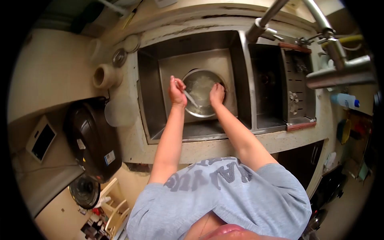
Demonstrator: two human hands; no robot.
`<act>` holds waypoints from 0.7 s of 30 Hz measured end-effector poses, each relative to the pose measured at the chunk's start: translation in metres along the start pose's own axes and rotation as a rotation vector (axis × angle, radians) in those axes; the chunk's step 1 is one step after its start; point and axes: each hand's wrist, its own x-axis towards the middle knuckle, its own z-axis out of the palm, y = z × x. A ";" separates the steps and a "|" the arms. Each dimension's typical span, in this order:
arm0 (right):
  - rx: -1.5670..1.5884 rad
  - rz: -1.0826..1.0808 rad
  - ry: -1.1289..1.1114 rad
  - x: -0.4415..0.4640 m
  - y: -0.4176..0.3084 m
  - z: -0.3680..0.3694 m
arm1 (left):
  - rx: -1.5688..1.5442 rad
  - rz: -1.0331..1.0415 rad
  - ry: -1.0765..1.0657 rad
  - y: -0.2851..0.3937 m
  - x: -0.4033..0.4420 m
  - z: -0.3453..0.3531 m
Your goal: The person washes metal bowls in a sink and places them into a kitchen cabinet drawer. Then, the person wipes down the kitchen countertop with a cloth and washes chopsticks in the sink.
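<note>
A round metal bowl (201, 114) with cloudy liquid in it sits on the floor of the large steel sink basin. At the bowl's left side my left hand (177, 93) is closed on a pale, thin stick-like utensil (191, 99), whose lower end reaches into the bowl. My right hand (217, 93) is at the bowl's right inner side, fingers pointing down and close together; whether they hold anything is hidden.
Right of the basin are a second sink compartment (266, 108) and a slotted tray (295, 86), under a metal faucet (340, 74). A beige jar (101, 76), a lid (119, 58) and a dark appliance (90, 136) stand on the left.
</note>
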 end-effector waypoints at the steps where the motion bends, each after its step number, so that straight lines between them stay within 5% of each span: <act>1: 0.034 0.154 0.005 0.005 0.013 0.014 | 0.021 0.048 -0.038 -0.006 0.002 -0.006; 2: 0.709 0.777 -0.160 0.006 -0.003 0.011 | 0.020 0.049 -0.015 -0.008 0.000 -0.009; 3: 1.204 1.038 -0.307 0.005 -0.011 0.011 | 0.015 0.049 0.002 -0.008 0.000 -0.011; 5: 1.071 0.810 -0.766 -0.018 -0.059 -0.027 | 0.037 0.005 0.062 -0.007 -0.003 -0.012; 8: 0.862 0.638 -1.071 -0.042 -0.106 -0.062 | 0.171 -0.066 0.062 -0.007 -0.013 -0.017; 11: 0.305 0.187 -0.599 -0.031 -0.068 -0.044 | 0.536 0.086 -0.075 -0.011 -0.019 -0.026; 13: -0.174 -0.177 -0.005 -0.002 -0.015 -0.008 | 0.777 0.199 -0.115 -0.012 -0.017 -0.032; 16: 0.536 0.727 -0.409 0.016 -0.006 0.004 | 1.160 0.465 -0.136 0.000 -0.024 -0.029; 19: 1.010 0.756 -0.823 -0.006 -0.046 -0.021 | 0.998 0.151 -0.155 0.002 -0.029 -0.029; 21: 0.576 0.393 -0.933 -0.029 -0.093 -0.049 | 0.936 0.198 -0.106 -0.002 -0.030 -0.027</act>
